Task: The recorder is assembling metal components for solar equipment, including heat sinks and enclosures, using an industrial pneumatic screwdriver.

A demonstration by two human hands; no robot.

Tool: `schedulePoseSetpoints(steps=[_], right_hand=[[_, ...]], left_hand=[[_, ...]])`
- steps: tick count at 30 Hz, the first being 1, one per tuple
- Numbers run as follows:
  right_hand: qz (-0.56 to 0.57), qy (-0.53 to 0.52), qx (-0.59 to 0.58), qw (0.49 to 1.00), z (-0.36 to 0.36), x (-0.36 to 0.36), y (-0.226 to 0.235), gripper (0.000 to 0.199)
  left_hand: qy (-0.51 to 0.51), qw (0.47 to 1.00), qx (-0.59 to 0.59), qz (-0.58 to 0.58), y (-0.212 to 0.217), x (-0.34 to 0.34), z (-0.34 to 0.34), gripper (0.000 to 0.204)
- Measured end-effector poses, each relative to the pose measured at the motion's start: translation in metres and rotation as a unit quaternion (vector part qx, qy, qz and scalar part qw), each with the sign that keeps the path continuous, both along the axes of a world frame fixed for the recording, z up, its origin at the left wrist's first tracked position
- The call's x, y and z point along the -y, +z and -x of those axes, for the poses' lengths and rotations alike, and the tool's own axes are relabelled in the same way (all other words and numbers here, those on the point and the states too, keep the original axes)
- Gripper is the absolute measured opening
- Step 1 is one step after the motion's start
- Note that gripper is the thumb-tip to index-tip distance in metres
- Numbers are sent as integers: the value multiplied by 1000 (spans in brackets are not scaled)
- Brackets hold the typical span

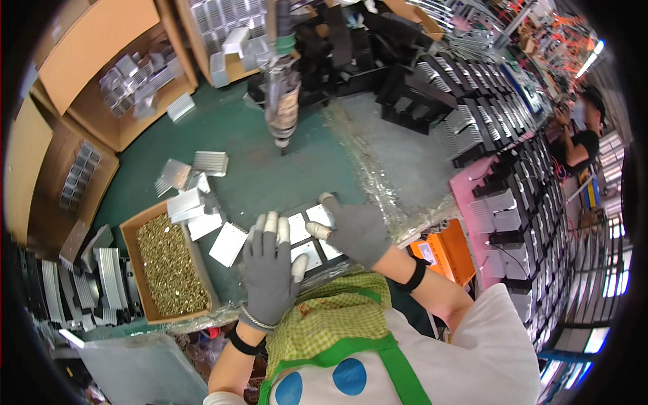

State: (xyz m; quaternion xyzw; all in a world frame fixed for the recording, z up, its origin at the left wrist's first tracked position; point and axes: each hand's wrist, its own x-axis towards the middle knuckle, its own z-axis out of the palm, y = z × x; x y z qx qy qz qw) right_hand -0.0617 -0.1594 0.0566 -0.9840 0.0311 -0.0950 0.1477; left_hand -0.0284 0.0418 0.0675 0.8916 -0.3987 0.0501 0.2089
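Note:
My left hand [266, 277], in a grey glove with pale fingertips, lies with its fingers stretched out along the left side of a black frame [314, 271]. Its thumb reaches over the frame's near left part. Silver heat-sink plates sit flat in the frame in two rows. My right hand [361, 233], gloved the same way, comes in from the right. Its thumb and forefinger span the far right silver plate [317, 214], touching its edges; the other fingers are hidden. A loose silver plate [229, 244] lies just left of my left hand.
An electric screwdriver [281, 111] hangs over the green bench [250, 179]. At left stands a cardboard box [204, 277] of brass-coloured screws, with loose heat sinks [210, 163] beyond it. Black housings [415, 101] are piled far right. An orange bin [451, 253] sits below the bench edge. Another person [582, 138] works at right.

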Motion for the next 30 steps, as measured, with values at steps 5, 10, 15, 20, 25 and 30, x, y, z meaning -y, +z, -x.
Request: schedulePoseSetpoints(steps=[5,10,15,20,25,30], right_hand=[[-148,8,-59,987,-10,34,24,54],[271,-171,168,932,-62,179,73,59],[391,-149,-15,908,-83,217,110,14],[-77,51,1,996,-27,124,121,47],[-113,74,-26,990,4,36,85,49],[-34,33,18,999,7,8,53,53]], left_hand=[[-2,1000,-9,7,9,-1,2,60],[30,997,6,75,32,-16,8,65],[50,988,-75,125,43,-31,2,56],[90,946,-211,228,36,-36,0,54],[78,823,-376,418,22,-30,-1,59],[84,835,-413,355,15,-24,2,76]])
